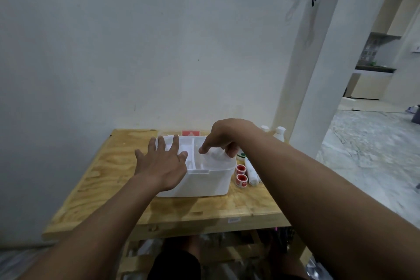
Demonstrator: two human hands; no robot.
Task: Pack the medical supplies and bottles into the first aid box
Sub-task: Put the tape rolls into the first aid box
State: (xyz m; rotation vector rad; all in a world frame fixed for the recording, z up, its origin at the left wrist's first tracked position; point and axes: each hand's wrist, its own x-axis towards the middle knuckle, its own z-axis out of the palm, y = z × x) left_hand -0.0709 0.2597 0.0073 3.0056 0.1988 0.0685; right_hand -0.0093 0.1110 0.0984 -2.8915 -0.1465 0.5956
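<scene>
Now: right hand (223, 137) grip pinches white bottle (216, 157), upright over box (204, 183) right side | left hand (162, 162) spread flat, released, on left rim | tape rolls (241, 175) just right of box on counter (109, 177)

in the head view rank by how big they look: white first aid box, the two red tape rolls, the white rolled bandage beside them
1. White first aid box, clearly the largest.
2. White rolled bandage, long and narrow, lying right of the rolls.
3. Near red tape roll and far red tape roll: they look alike, so no ranking between them.
</scene>
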